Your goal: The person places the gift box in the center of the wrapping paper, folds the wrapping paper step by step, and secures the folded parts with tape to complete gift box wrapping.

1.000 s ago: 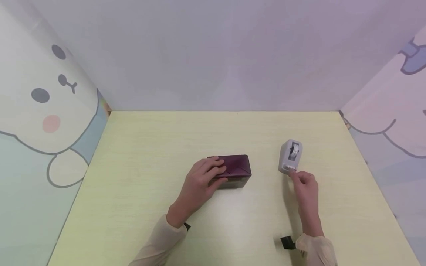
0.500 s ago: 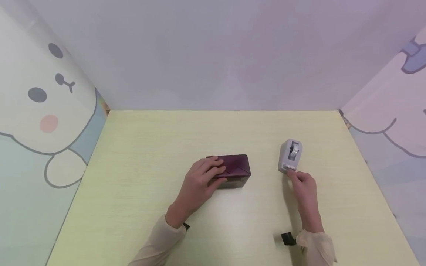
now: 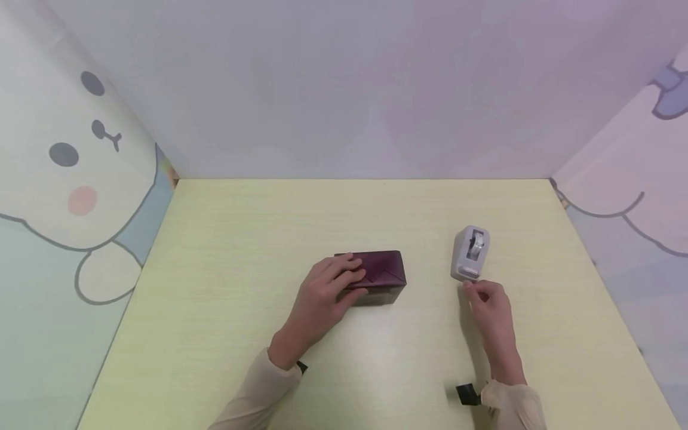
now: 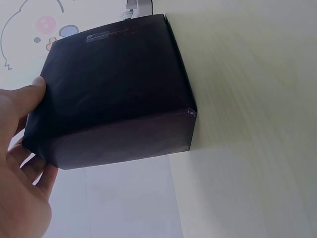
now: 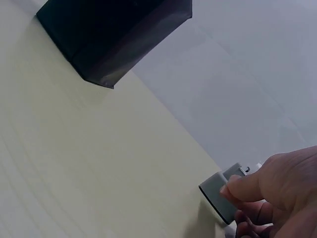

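A box wrapped in dark purple paper [image 3: 383, 270] stands on the table, folded flap lines on its top. My left hand [image 3: 317, 292] grips its left end, fingers over the top and thumb along the near side. In the left wrist view, a shiny strip [image 4: 99, 36] shows on the box's dark face. Right of the box sits a grey tape dispenser [image 3: 463, 254] with a roll of clear tape [image 3: 476, 245]. At its near, cutter end, my right hand [image 3: 493, 307] pinches with thumb and forefinger at the tape's end; the clear tape itself barely shows there.
The pale wooden table [image 3: 258, 221] meets a plain light wall [image 3: 344, 107] at the back. Side panels with cartoon animals [image 3: 80, 179] flank it. A black piece [image 3: 468, 394] sticks out beside the right cuff, over the table.
My right fingertips have shifted slightly toward me and left, from over the dispenser's cutter end to just in front of it. The left hand and the box stay in place.
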### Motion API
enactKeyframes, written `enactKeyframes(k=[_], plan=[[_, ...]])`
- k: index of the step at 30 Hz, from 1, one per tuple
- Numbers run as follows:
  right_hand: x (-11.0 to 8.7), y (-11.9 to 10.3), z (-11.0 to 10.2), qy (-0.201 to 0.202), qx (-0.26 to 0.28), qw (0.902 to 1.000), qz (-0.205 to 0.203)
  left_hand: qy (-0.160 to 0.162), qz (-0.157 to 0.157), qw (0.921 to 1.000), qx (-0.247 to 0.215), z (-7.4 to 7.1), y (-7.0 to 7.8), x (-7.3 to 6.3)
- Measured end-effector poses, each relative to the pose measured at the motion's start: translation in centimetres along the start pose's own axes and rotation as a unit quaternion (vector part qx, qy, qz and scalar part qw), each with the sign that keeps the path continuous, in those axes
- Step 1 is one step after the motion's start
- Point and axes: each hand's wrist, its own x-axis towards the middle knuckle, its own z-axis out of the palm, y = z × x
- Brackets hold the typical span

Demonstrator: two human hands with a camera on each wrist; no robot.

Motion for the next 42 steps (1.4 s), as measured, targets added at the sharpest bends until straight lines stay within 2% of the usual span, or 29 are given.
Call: enactKeyframes(k=[6, 11, 14, 17, 22, 26, 33, 38, 42], plan=[[-0.6, -0.2, 0.0, -0.008, 0.005, 1.0000, 0.002, -0.001, 0.000, 1.0000, -0.001, 0.0, 0.0, 0.0], [-1.1, -0.6, -0.2, -0.040, 0.006, 0.9990, 0.018, 0.001, 0.002, 1.0000, 0.002, 0.0, -0.1, 0.0], [-1.5, -0.9, -0.4, -0.055, 0.002, 0.9984, 0.013, 0.005, 0.007, 1.0000, 0.000, 0.0, -0.1, 0.0], [-2.0, -1.4, -0.4, -0.052, 0.003, 0.9986, -0.002, 0.010, 0.012, 0.9999, -0.007, -0.1, -0.1, 0.0], [-2.6, -2.7, -0.4, -0.030, 0.022, 0.9979, -0.053, 0.015, 0.014, 0.9996, -0.017, -0.2, 0.0, 0.1], [-3.2, -4.1, -0.4, -0.038, 0.009, 0.9944, -0.098, 0.014, 0.013, 0.9996, -0.020, -0.2, 0.0, 0.1], [-4.2, -6.3, -0.1, -0.070, -0.009, 0.9778, -0.197, 0.010, 0.008, 0.9997, -0.019, -0.2, 0.0, 0.1], [-4.3, -7.4, 0.4, -0.104, 0.011, 0.9643, -0.243, 0.010, 0.007, 0.9998, -0.018, -0.1, -0.1, 0.0], [-4.3, -8.0, 0.9, -0.148, 0.044, 0.9472, -0.281, 0.008, 0.007, 0.9998, -0.017, -0.1, -0.1, 0.0]])
